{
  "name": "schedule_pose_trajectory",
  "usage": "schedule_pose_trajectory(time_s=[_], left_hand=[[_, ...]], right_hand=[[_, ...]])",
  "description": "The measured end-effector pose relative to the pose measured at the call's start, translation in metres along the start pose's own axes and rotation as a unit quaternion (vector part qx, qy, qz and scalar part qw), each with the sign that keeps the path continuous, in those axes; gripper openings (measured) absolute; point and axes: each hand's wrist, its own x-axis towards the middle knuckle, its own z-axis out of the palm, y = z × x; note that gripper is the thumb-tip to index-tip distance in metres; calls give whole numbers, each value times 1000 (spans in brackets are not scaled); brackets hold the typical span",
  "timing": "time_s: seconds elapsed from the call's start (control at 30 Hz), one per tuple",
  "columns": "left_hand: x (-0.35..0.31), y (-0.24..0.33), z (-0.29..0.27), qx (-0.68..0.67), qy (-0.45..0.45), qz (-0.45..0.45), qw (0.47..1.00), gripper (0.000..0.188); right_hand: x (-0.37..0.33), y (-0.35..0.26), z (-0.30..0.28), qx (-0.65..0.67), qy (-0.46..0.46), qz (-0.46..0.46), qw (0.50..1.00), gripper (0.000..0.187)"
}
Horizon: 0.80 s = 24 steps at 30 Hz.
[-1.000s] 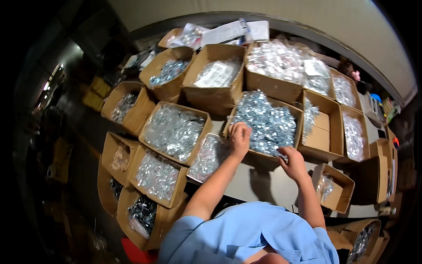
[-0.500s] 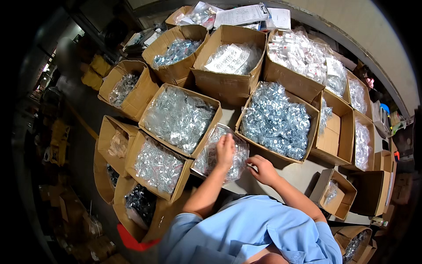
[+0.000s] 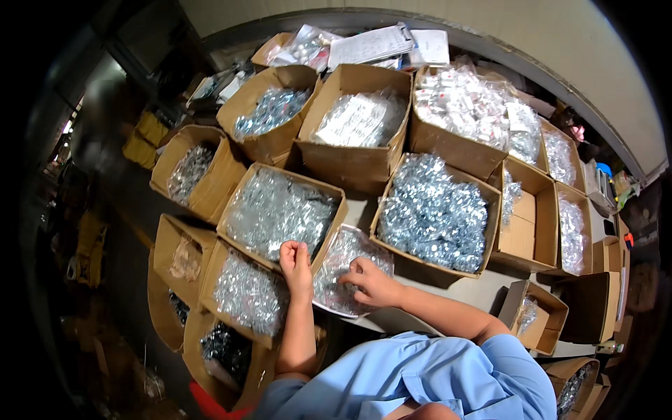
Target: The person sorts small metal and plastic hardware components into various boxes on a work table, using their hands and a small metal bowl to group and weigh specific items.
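Note:
My left hand [image 3: 297, 269] is raised at the near right corner of a carton of silvery parts in clear plastic [image 3: 283, 208]. Its fingertips are pressed together; whatever they may hold is too small to make out. My right hand [image 3: 374, 284] hovers low over a shallow white tray [image 3: 343, 312], its bent fingers apart and pointing left. Clear plastic and small shiny pieces [image 3: 344, 257] fill that tray. Right of it stands a carton heaped with bluish-silver metal parts [image 3: 434, 213]. Below my left hand's side is another carton of slim silvery pieces [image 3: 250, 292].
Cartons of bagged parts surround the work spot, among them a tall one with a white paper [image 3: 350, 129] and one of white packets [image 3: 462, 105]. A clipboard [image 3: 371, 45] lies behind. Lower left sits a carton with black pieces [image 3: 225, 350]; a small carton [image 3: 535, 318] stands right.
My left hand has moved left from the tray to the carton's corner. The right hand has moved left over the tray. The view has tilted, so the cartons appear lower.

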Motion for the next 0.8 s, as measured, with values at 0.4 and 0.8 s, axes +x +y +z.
schedule_pose_trajectory(time_s=[0.4, 0.8], left_hand=[[198, 60, 206, 383, -308, 361, 792, 17], [269, -36, 263, 775, -566, 64, 272, 60]], right_hand=[[3, 46, -253, 82, 393, 226, 887, 12], [53, 122, -324, -401, 279, 365, 793, 15]])
